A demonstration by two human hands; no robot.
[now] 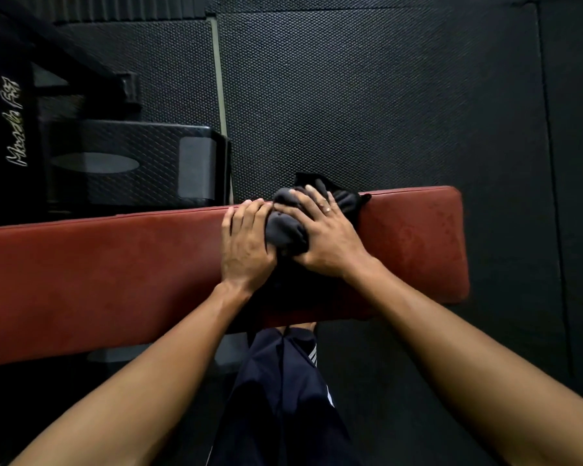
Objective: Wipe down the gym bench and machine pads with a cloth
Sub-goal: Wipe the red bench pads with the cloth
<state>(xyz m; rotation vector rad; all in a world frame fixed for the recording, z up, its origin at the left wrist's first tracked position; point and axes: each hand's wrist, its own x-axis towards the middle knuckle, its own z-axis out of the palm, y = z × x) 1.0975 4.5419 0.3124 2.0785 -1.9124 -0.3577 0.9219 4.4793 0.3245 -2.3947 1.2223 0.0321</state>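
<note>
You're mid-wipe on the bench (115,274), right hand (327,237) pressing spread fingers onto the bunched cloth (285,230), left hand (246,243) flat and touching it; next, likely sweep along the stretch beyond your left hand.

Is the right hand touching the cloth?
Touching. The head view shows the right hand pressed, fingers spread, on the bunched cloth.

Studded floor mat (384,95) beyond the left hand (246,243); patterned black box (115,142) further left; dark striped trousers (283,381) nearer the body.
</note>
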